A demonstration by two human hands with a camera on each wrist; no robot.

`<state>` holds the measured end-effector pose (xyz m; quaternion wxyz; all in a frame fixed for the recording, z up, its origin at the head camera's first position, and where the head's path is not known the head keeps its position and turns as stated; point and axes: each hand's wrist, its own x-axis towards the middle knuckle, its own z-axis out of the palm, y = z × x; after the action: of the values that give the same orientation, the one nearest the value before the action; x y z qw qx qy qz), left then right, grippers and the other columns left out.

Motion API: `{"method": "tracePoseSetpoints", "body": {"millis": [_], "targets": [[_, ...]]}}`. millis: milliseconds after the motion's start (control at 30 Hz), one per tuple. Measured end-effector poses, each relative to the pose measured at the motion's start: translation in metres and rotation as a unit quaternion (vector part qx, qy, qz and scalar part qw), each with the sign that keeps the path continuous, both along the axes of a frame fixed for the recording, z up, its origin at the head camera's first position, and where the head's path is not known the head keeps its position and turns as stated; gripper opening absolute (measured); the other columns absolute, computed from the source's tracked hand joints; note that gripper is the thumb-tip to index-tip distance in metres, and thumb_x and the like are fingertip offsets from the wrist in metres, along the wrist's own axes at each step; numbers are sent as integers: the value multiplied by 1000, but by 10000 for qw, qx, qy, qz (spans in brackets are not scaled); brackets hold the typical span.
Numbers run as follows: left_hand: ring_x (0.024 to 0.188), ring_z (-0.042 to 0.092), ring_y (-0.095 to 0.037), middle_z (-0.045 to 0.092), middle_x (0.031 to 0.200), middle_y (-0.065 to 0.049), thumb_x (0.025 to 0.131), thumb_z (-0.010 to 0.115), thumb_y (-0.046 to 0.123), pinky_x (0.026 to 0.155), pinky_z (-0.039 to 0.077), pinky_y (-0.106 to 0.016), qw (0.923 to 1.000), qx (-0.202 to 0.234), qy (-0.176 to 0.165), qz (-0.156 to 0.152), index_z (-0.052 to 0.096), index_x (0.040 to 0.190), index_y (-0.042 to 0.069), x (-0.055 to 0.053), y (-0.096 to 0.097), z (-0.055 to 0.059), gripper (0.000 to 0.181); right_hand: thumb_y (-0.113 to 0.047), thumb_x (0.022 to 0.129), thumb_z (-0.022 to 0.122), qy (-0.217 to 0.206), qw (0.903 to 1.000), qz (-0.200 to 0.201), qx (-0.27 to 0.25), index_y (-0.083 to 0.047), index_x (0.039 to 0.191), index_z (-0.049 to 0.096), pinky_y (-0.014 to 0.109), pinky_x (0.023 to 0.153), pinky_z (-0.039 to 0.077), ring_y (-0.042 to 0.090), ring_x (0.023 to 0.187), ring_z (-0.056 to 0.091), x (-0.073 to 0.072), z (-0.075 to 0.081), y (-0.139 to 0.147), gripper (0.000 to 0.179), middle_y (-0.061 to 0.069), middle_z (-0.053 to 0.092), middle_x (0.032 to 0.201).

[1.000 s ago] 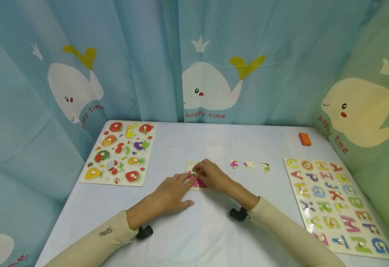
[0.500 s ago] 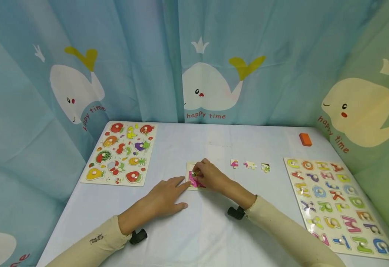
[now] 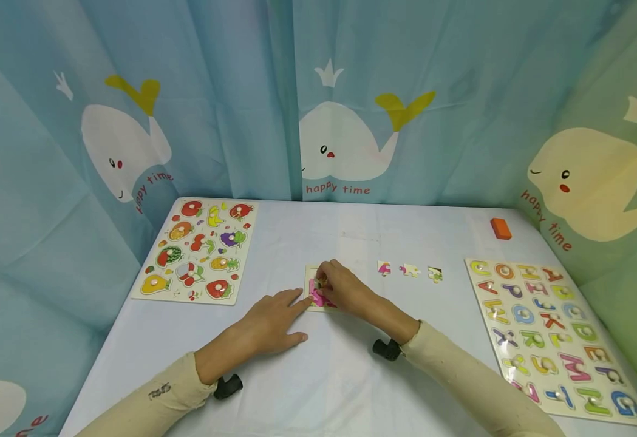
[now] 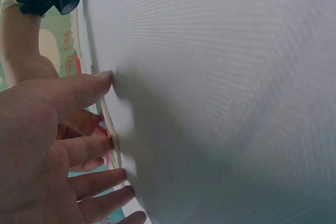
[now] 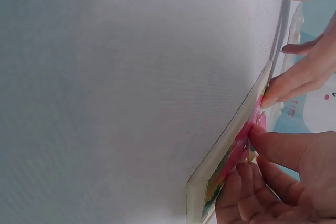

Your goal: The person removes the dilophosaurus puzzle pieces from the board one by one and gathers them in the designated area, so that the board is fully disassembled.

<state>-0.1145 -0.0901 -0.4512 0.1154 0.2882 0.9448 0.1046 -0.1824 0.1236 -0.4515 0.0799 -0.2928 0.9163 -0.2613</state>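
A small wooden jigsaw board (image 3: 311,271) with a pink picture lies mid-table, partly covered by the hands. My right hand (image 3: 348,290) is over it, pinching a jigsaw piece (image 5: 251,156) between thumb and fingers, low against the picture. Most of that piece is hidden by the fingers. My left hand (image 3: 268,321) lies spread at the board's left side, its index fingertip touching the lower left part; in the right wrist view this finger presses the board's edge. To the right, three loose jigsaw pieces lie in a row: one pink (image 3: 384,267), one pale (image 3: 408,271), one green (image 3: 435,274).
A fruit knob puzzle (image 3: 195,252) lies at the back left. At the right is an alphabet knob puzzle (image 3: 550,340), with an orange block (image 3: 500,229) behind it. Blue whale-print curtains (image 3: 241,121) rise around the white-covered table (image 3: 318,388).
My left hand has drawn back slightly to the left, showing more of the pink picture. The right hand stays over the board with only small finger movement.
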Motion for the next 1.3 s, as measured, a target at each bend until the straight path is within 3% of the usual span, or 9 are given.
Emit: {"method": "tracePoseSetpoints", "body": {"millis": [300, 467, 600, 733, 867, 1033, 1200, 1300], "targets": [[151, 43, -33, 45, 164, -15, 99, 72, 46, 115, 46, -55, 10000, 45, -20, 7, 50, 158, 13, 1, 0, 1, 72, 3, 95, 75, 416, 9988, 191, -166, -2, 112, 66, 37, 92, 59, 24, 98, 63, -1, -1, 4, 20, 11, 63, 105], [151, 43, -33, 44, 164, -15, 99, 71, 46, 115, 45, -55, 10000, 25, -56, 9, 49, 159, 13, 0, 1, 1, 71, -4, 100, 71, -82, 9986, 107, -506, -5, 101, 69, 33, 85, 57, 19, 92, 63, -4, 8, 7, 2, 5, 67, 97], [151, 43, -33, 44, 165, -15, 99, 71, 47, 116, 44, -54, 9999, -32, -119, 68, 49, 159, 14, 0, 1, 2, 72, -9, 103, 69, -556, 9961, -23, -688, -6, 104, 70, 32, 83, 54, 17, 91, 62, -8, 27, 17, 4, 2, 69, 96], [151, 42, -32, 43, 165, -14, 99, 71, 46, 117, 43, -54, 9998, -31, -173, 120, 49, 159, 14, 1, 2, 3, 72, -8, 103, 67, -617, 9953, -268, -692, -6, 108, 68, 36, 82, 54, 21, 94, 64, -16, 46, 41, 6, 4, 70, 97], [152, 42, -32, 43, 165, -14, 99, 72, 45, 118, 43, -54, 9997, -32, -179, 139, 48, 160, 15, 1, 2, 3, 72, -5, 103, 66, -564, 9965, -412, -467, -3, 107, 67, 38, 80, 54, 24, 94, 66, -27, 55, 74, 5, 8, 71, 97], [151, 43, -33, 44, 164, -14, 98, 72, 45, 117, 44, -54, 9998, -23, -130, 142, 49, 159, 14, 2, 2, 2, 72, -3, 104, 62, -954, 9943, -455, -161, -3, 103, 67, 38, 81, 52, 26, 92, 67, -32, 51, 112, 5, 9, 73, 95], [151, 43, -33, 44, 164, -15, 99, 72, 45, 116, 44, -54, 9999, 11, -107, 117, 49, 159, 14, 2, 2, 2, 71, -1, 104, 62, -1443, 9889, -347, -49, -3, 103, 68, 33, 81, 50, 21, 92, 63, -29, 36, 135, 7, 7, 72, 94], [151, 43, -33, 44, 164, -15, 99, 72, 45, 116, 44, -54, 9999, 11, -99, 125, 49, 159, 14, 2, 2, 4, 72, -2, 103, 64, -1364, 9901, -342, -27, -5, 104, 69, 32, 79, 50, 18, 90, 61, -26, 27, 138, 6, 5, 71, 96]]}}
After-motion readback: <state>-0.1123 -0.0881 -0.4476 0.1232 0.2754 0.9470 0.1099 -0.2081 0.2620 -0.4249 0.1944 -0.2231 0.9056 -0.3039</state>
